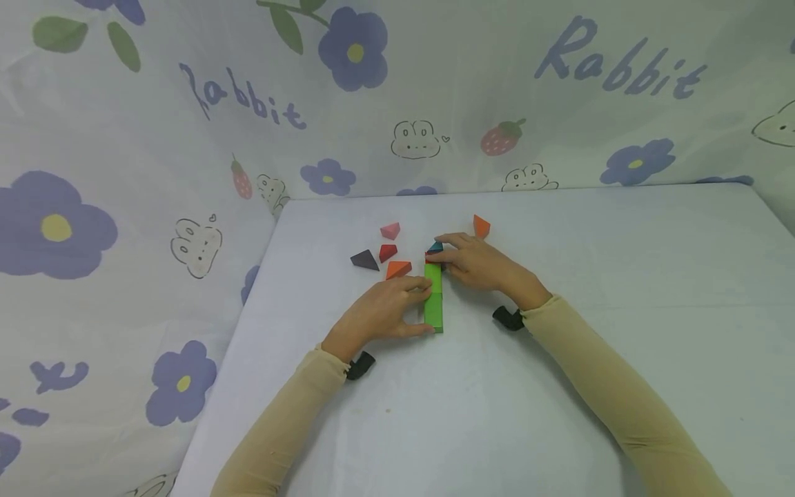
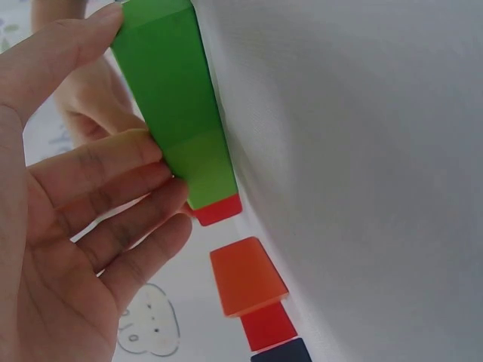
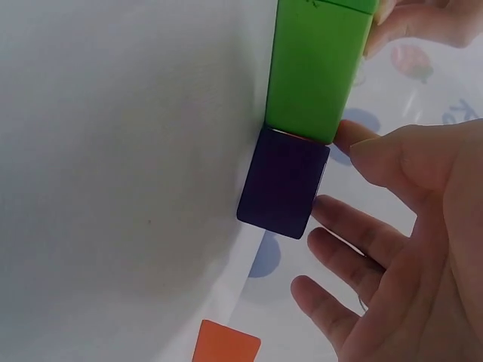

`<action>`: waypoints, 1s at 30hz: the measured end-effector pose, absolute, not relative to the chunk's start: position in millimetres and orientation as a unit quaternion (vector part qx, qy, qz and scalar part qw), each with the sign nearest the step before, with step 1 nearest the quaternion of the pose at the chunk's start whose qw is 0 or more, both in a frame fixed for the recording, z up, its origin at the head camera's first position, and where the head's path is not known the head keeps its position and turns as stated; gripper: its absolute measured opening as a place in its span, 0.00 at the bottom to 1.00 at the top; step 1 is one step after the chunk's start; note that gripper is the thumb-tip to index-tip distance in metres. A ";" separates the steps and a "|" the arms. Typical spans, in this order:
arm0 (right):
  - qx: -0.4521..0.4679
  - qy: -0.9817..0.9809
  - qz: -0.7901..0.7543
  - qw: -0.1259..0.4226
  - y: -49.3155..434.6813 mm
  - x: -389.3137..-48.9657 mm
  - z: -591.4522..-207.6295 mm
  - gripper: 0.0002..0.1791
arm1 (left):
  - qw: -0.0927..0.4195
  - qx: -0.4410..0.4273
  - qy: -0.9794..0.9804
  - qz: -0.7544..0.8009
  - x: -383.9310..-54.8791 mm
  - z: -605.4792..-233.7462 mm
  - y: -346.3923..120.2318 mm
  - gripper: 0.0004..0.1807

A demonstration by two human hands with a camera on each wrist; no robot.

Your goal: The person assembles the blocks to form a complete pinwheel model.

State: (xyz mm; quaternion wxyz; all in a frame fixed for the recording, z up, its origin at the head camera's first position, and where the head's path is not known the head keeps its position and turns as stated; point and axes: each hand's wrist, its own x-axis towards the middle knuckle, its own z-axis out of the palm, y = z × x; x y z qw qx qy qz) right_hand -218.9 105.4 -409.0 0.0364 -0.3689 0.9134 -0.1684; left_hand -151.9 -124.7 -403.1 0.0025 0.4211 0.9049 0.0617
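Two green blocks [image 1: 433, 310] lie end to end in a row on the white table. A red block [image 2: 220, 210] adjoins their far end. Beside it sits a blue block [image 3: 283, 183], which looks teal on top in the head view. My left hand [image 1: 386, 310] lies along the green blocks' left side, thumb touching near their close end and straight fingers against the side. My right hand [image 1: 477, 264] holds the blue block between thumb and index finger from the right, its thumb near the red block. The right fingers partly hide the row's far end.
Left of the row lie an orange block [image 1: 399, 269], a small red piece [image 1: 388, 252], a pink piece [image 1: 390, 231] and a dark grey piece [image 1: 364, 260]. Another orange piece [image 1: 481, 226] lies beyond my right hand. A patterned cloth [image 1: 447, 96] rises behind the table.
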 end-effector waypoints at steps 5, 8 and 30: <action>-0.372 0.913 -0.164 0.037 106.5 -217.9 -407.4 0.23 | 0.001 0.422 0.905 0.062 -152.2 -403.2 -124.5 0.38; -0.376 0.911 -0.164 0.036 108.6 -219.1 -406.6 0.25 | -0.001 0.422 0.904 0.061 -152.1 -403.0 -124.7 0.37; -0.253 0.936 -0.236 0.063 187.0 -242.7 -407.3 0.24 | -0.005 0.424 0.904 0.053 -150.0 -402.6 -125.1 0.36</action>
